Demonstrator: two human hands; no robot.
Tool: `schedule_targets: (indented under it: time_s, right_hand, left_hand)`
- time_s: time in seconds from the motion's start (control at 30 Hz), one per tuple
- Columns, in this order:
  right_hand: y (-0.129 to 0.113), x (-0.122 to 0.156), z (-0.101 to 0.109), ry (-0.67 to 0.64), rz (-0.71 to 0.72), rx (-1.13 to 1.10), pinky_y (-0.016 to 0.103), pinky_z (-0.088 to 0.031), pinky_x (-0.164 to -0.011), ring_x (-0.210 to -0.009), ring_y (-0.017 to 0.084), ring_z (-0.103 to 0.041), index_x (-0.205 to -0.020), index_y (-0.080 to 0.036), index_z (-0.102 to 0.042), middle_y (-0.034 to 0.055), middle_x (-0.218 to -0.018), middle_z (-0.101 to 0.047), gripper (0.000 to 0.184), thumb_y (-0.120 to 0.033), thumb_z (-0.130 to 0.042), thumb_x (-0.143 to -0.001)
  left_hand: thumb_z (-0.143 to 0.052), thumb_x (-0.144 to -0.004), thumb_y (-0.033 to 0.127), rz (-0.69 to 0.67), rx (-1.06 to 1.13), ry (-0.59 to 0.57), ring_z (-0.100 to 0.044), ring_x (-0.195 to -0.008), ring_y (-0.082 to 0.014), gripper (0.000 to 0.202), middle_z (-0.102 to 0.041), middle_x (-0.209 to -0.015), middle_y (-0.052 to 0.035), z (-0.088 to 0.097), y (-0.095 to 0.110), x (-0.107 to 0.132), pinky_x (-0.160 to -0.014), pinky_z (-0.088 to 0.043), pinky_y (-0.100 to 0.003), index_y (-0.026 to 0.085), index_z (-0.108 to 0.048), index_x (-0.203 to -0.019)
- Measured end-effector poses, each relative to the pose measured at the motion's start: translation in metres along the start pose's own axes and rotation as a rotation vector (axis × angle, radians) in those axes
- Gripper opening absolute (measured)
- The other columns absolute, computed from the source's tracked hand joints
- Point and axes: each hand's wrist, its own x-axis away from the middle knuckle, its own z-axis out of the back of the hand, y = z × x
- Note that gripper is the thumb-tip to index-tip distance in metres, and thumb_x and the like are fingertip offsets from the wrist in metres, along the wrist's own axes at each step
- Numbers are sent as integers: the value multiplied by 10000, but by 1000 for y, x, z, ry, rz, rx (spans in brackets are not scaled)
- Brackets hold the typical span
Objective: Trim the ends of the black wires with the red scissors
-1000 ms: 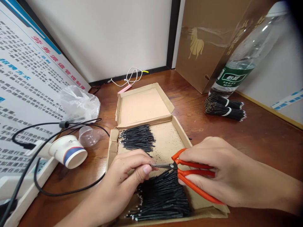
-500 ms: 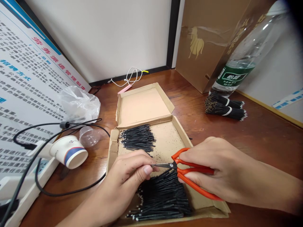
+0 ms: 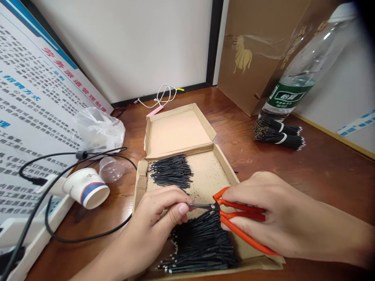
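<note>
My right hand (image 3: 260,210) has its fingers in the handles of orange-handled scissors (image 3: 243,210), which point left. The dark blades reach the fingertips of my left hand (image 3: 164,212). Thumb and forefinger of that hand are pinched at the blade tips; what lies between them is too small and hidden to make out. Below both hands is an open cardboard box (image 3: 205,154). Many short black wires (image 3: 208,246) with pale ends lie in its near part, partly under my left hand. A smaller pile of black wires (image 3: 171,170) lies at its far left.
Two banded wire bundles (image 3: 278,134) lie at the right, before a water bottle (image 3: 293,88) and a brown carton (image 3: 252,50). On the left are a tipped paper cup (image 3: 86,187), a clear plastic cup (image 3: 111,169), a plastic bag (image 3: 101,128) and black cables (image 3: 58,239). Dark specks dot the box floor.
The scissors' handles have spread slightly, the lower one moving down. My left hand stays almost in place with its pinch kept. The rest of the scene looks the same.
</note>
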Motion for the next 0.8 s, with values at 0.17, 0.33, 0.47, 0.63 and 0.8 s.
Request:
schedule_targets:
  time_s: [0.17, 0.33, 0.47, 0.63, 0.8]
  right_hand:
    - [1, 1, -4, 29, -29, -8, 259, -317, -593, -553, 115, -449, -702, -181, -602, -31, -593, -577, 199, -186, -549, -894]
    - [-1, 1, -5, 43, -15, -26, 264, -318, -602, -518, 105, -421, -707, -176, -604, -46, -568, -560, 191, -180, -549, -889]
    - [-1, 1, -4, 44, -25, -38, 262, -324, -612, -544, 107, -443, -731, -175, -612, -41, -591, -572, 182, -186, -543, -899]
    - [2, 0, -5, 57, 41, -27, 258, -288, -553, -507, 94, -344, -654, -174, -539, -59, -548, -475, 242, -143, -510, -892]
    - [1, 0, -5, 94, 1, -35, 266, -304, -550, -486, 98, -348, -689, -185, -562, -63, -538, -472, 197, -165, -538, -883]
  left_hand:
    - [-480, -996, 274, 9, 17, 21, -607, -772, -185, 247, -661, -814, -45, -2, 0, 0, -691, -437, -280, 158, -653, -861]
    - [-484, -991, 267, 10, 44, 25, -625, -746, -185, 263, -673, -766, -48, -3, 1, -1, -686, -460, -283, 148, -659, -835]
    - [-493, -983, 251, 11, 41, 37, -642, -748, -190, 273, -692, -751, -56, -2, 3, -1, -701, -476, -288, 138, -668, -806]
    - [-494, -980, 263, 23, 80, 45, -650, -679, -175, 273, -707, -740, -58, -3, 2, 0, -645, -499, -272, 128, -692, -849]
    - [-512, -966, 256, 58, 125, 80, -668, -665, -173, 257, -720, -732, -59, -4, 1, 0, -627, -537, -256, 122, -715, -883]
